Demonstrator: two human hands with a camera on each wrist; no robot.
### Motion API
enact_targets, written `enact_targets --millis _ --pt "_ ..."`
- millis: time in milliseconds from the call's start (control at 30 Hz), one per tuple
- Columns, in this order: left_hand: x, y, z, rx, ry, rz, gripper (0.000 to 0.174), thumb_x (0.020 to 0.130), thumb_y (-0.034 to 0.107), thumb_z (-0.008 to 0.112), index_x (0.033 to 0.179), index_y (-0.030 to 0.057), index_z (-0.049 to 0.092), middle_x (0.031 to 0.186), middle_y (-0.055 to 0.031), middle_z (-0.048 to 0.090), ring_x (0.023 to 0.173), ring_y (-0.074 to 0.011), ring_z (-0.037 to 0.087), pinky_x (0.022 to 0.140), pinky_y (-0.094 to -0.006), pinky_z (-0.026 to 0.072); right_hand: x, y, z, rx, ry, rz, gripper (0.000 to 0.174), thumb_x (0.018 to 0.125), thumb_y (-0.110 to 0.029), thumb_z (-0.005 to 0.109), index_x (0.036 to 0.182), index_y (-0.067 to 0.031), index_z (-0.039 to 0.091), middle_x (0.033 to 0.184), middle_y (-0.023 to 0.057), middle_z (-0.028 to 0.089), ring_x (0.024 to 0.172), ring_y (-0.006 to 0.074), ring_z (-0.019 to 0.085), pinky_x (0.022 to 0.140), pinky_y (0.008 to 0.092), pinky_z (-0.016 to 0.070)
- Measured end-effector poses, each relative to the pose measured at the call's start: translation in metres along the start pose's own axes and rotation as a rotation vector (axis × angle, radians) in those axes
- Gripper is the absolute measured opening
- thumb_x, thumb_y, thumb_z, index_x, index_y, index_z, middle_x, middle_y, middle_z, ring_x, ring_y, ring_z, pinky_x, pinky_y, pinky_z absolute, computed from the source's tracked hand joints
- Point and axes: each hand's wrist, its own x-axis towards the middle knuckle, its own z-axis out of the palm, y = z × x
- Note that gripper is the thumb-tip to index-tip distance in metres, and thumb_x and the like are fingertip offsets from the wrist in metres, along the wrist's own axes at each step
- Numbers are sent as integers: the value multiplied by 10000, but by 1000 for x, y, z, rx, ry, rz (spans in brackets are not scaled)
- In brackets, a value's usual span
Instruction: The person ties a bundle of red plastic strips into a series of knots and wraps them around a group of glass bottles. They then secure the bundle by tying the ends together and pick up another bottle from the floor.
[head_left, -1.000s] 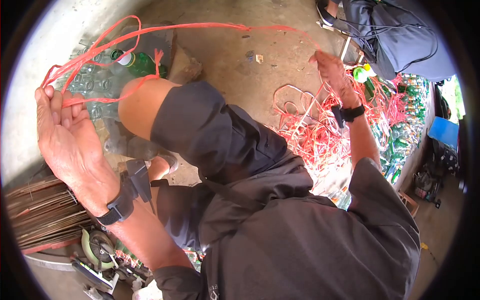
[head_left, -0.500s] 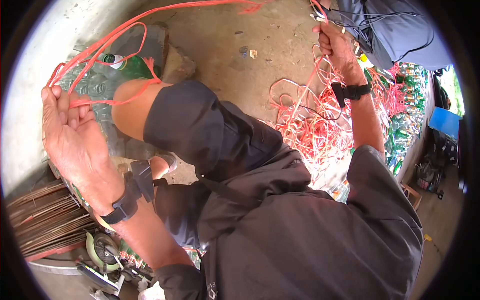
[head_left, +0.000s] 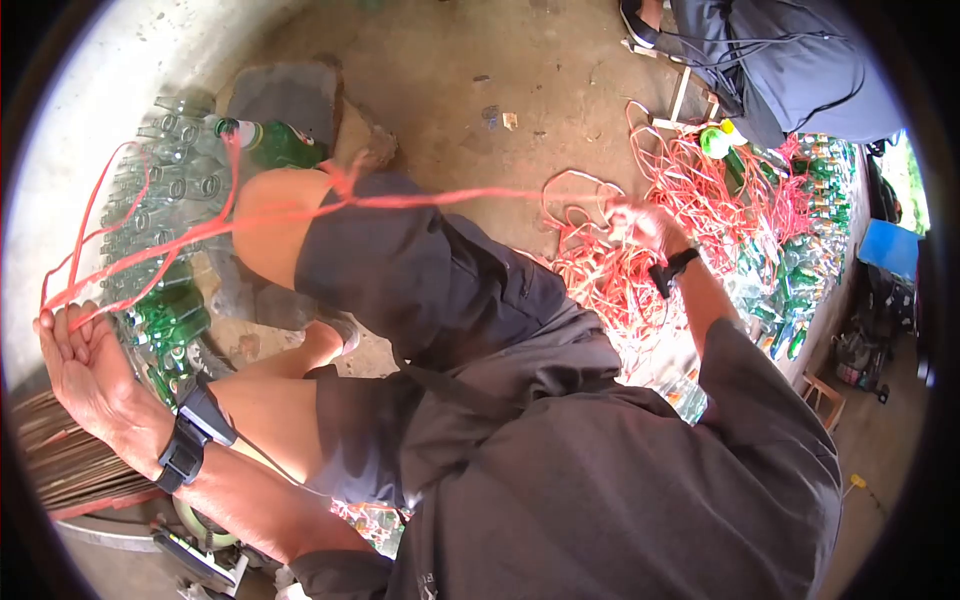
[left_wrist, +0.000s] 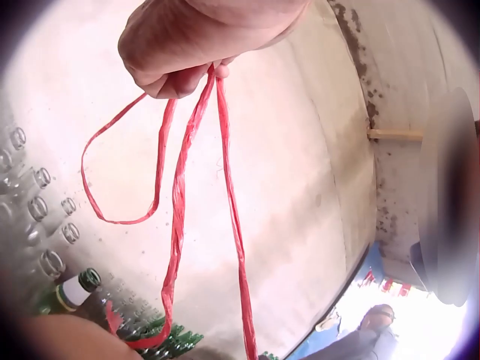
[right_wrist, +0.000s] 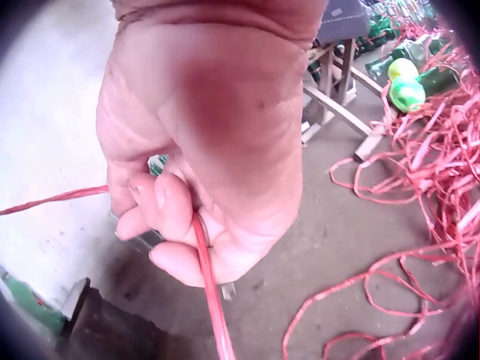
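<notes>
Red plastic twine (head_left: pixel 430 198) stretches across the person's right knee between the two hands. At the far left, the left hand (head_left: pixel 100 390) pinches several strands of it between curled fingers. Loops and a loose tail of the twine (left_wrist: pixel 178 202) hang from that hand in the left wrist view. The right hand (head_left: pixel 645 228) is beside a tangled heap of the same twine (head_left: pixel 625 300). In the right wrist view its curled fingers (right_wrist: pixel 172 206) hold one strand, which leaves the hand to the left and also runs downward.
Rows of clear glass bottles (head_left: pixel 165 185) and a green bottle (head_left: pixel 280 143) stand along the left wall. More green bottles (head_left: pixel 800 270) lie beyond the heap at the right. Another person's leg (head_left: pixel 800 80) is at the upper right. A bundle of thin sticks (head_left: pixel 70 465) lies lower left.
The right hand went up and away, then came back down toward the heap. The left hand shifted down and left. The twine, arched high before, now runs lower across the knee.
</notes>
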Motion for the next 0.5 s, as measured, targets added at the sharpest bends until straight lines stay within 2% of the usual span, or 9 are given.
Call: enact_targets --millis 33,167,233,267,333,367,400,467,500 --pt "-8 -2 11 66 201 73 181 1029 123 532 1083 -47 560 867 -134 591 835 -225 560 832 -367 457 4 -3 -2 -9 -2 -3 265 943 -303 659 759 -136 566 580 -91 362 476 59 321 540 254 356" --pt "-10 0 10 24 402 148 176 1034 130 521 1068 -37 564 925 -142 643 927 -235 598 844 -350 449 -15 29 20 -60 25 41 278 952 -312 640 752 -134 567 575 -86 366 478 61 327 532 256 346" --pt "5 4 -36 -44 339 106 180 1034 139 521 1069 -29 575 1010 -159 674 1033 -257 611 876 -379 451 -3 32 35 -77 45 68 285 957 -316 630 748 -133 567 573 -84 368 479 62 330 528 256 342" --pt "14 9 -62 -47 345 108 180 1034 139 521 1069 -29 575 1010 -159 674 1033 -257 611 876 -379 451 1 35 43 -84 58 81 289 959 -318 626 746 -132 567 572 -82 369 479 63 331 526 257 340" --pt "30 16 -107 -279 -275 -139 178 1032 147 526 1053 -19 586 1008 -146 673 1031 -272 610 908 -426 448 -10 44 39 -98 87 115 297 963 -323 616 742 -131 568 570 -80 371 480 64 334 523 258 335" --pt "25 8 -77 -73 248 57 180 1032 147 523 1029 -19 592 961 -134 668 950 -251 602 896 -426 440 -15 46 38 -111 101 131 301 965 -325 611 740 -131 568 569 -79 371 481 64 336 521 258 333" --pt "24 5 -71 -79 259 58 180 1032 147 523 1029 -19 592 961 -134 668 950 -251 602 896 -426 440 -11 46 39 -123 116 146 305 968 -327 607 738 -130 568 568 -77 372 481 65 337 519 258 330" --pt "29 -4 -64 -231 -1 -26 170 1027 136 527 991 -20 583 831 -92 602 811 -212 534 861 -398 430 -9 50 42 -139 158 179 314 972 -332 597 734 -129 569 566 -75 374 483 66 340 515 259 326" --pt "28 -7 -50 -356 -67 -68 159 1019 112 525 932 -16 561 733 -60 480 712 -184 421 802 -372 402 0 48 43 -149 178 195 318 974 -334 592 732 -128 569 564 -74 375 483 67 342 513 260 324"
